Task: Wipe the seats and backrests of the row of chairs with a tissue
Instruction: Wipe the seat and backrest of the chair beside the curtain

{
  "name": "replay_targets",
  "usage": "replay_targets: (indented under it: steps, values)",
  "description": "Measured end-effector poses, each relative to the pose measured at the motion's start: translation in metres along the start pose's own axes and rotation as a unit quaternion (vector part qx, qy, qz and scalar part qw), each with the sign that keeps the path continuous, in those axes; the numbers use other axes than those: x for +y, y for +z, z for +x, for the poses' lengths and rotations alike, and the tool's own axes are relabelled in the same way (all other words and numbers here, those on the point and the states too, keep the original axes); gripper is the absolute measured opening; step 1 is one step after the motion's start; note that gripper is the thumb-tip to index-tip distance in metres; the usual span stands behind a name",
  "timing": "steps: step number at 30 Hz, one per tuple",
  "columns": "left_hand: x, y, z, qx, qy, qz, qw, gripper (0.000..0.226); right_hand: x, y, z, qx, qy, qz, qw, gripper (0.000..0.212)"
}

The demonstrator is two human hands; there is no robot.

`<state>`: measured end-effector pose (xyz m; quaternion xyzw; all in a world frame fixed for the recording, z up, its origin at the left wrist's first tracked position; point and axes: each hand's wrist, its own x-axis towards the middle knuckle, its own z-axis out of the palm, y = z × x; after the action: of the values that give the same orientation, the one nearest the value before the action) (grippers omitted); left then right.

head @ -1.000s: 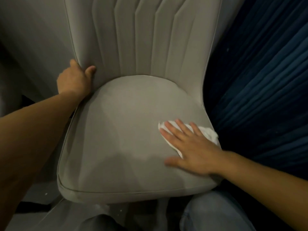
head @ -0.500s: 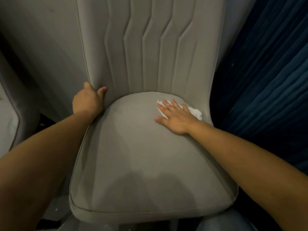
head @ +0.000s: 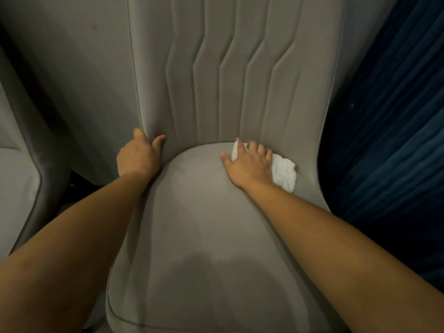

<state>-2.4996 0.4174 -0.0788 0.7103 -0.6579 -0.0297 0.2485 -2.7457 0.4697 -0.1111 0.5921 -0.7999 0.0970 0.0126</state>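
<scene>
Much of the tissue is hidden under your right hand; only a small corner pokes out ahead of your fingers and a crumpled wad shows to the right of your palm. The top of the backrest runs out of the picture, and the front edge of the seat is cut off at the bottom, so you cannot see either one whole. The fingers of your left hand curl behind the left edge of the backrest and are out of sight; only the thumb shows on the front face.

To the left of the seat, a dark gap separates it from a neighbouring grey chair, of which only part is visible. To the right of the seat, a dark blue curtain hangs just beside the chair's edge, leaving little room on that side. The middle and front of the seat lie open, crossed only by your two forearms and a soft shadow near the front.

Your right grip lies spread flat, fingers fairly straight, pressing the tissue onto the back right part of the seat, right at the seam where seat meets backrest; the fingertips reach that seam. Your left grip is clenched round the lower left edge of the backrest, just above the seat's back left corner, thumb in front.
</scene>
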Motion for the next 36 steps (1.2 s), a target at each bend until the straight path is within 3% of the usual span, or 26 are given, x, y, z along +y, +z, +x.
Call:
replay_targets:
  steps: [4,9,16,19,23,27,31,36]
  values:
    - [-0.001,0.0,-0.001,0.002,0.005,-0.005,1.0,0.054,-0.001,0.007,0.006,0.009,0.016,0.001,1.0,0.084]
    - [-0.002,0.003,-0.001,0.008,0.006,-0.01,1.0,0.047,-0.006,0.001,0.016,-0.062,0.005,0.055,0.997,0.101]
    - [-0.003,0.002,0.001,0.011,0.001,-0.011,1.0,0.049,-0.064,-0.006,0.013,-0.161,-0.203,0.076,0.963,0.095]
    - [-0.004,0.003,0.002,0.007,0.005,-0.017,1.0,0.047,-0.093,0.003,0.005,-0.143,-0.219,0.081,0.962,0.096]
    - [-0.004,0.006,0.002,0.004,0.002,-0.016,1.0,0.047,-0.065,0.004,0.015,-0.135,-0.244,0.025,0.96,0.085]
    - [-0.006,0.007,0.001,0.012,0.01,-0.016,1.0,0.047,-0.01,-0.005,0.025,-0.141,-0.166,-0.022,0.976,0.085]
    - [-0.003,0.004,-0.002,0.016,0.007,-0.021,1.0,0.048,0.029,-0.009,0.011,-0.084,-0.079,-0.003,0.993,0.073]
    - [-0.003,-0.004,-0.004,-0.001,0.009,-0.022,1.0,0.054,0.03,-0.002,0.004,-0.072,-0.06,0.012,0.996,0.067]
